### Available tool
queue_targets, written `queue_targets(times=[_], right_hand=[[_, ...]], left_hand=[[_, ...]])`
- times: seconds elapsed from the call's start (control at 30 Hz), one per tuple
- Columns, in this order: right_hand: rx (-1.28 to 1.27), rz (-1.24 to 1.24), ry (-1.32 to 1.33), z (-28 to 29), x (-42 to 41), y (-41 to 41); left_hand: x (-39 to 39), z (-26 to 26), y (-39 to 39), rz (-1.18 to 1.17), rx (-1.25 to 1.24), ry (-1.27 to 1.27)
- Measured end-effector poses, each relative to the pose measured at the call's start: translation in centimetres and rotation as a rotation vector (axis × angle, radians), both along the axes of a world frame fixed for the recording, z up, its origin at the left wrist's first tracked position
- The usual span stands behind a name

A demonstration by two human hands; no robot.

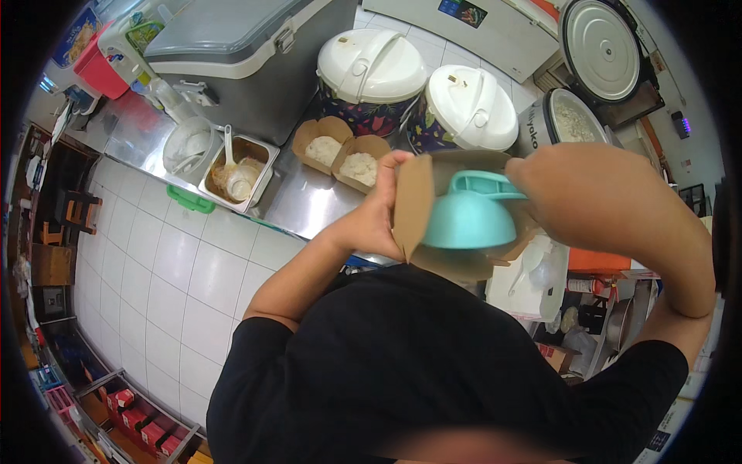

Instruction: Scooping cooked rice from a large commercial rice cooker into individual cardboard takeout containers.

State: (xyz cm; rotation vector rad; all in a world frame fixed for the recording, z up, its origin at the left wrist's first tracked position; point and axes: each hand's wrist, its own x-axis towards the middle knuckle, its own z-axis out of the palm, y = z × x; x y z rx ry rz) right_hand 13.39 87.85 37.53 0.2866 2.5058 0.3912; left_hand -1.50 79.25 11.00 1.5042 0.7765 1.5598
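My left hand (385, 209) holds an open brown paper food box (414, 209) by its left side, in front of my chest. In my right hand (545, 185) is the handle of a turquoise plastic rice mould or scoop (469, 220), turned with its dome downward inside the box. What lies under the dome is hidden. Two more open paper boxes (294, 142) stand on the steel counter to the left, each with a mound of white rice (359, 168) in it. An open rice cooker (536, 124) with rice inside stands beyond my right hand.
Two lidded round containers (371, 64) with floral sides stand behind the boxes. A steel pan (269, 165) with a ladle, a clear plastic tub (188, 145) and a large grey cooler box (232, 87) are at the left. A white tray (498, 296) lies near my right side.
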Motion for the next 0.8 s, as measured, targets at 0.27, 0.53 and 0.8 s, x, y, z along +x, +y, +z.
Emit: queue_targets(times=[0.27,0.53,0.8], right_hand=[[0.196,-0.091,0.493,3.8,4.1,3.9],[-0.122,-0.655,0.584,1.7,9.3,7.8],[-0.106,-0.659,0.527,1.9,17.1,14.3]], left_hand=[[0.6,-10.3,-2.2,0.003,-0.261,-0.174],[0.8,-22.9,-1.1,0.131,-0.492,-0.075],[1.3,-25.2,2.9,0.523,-0.531,0.236]])
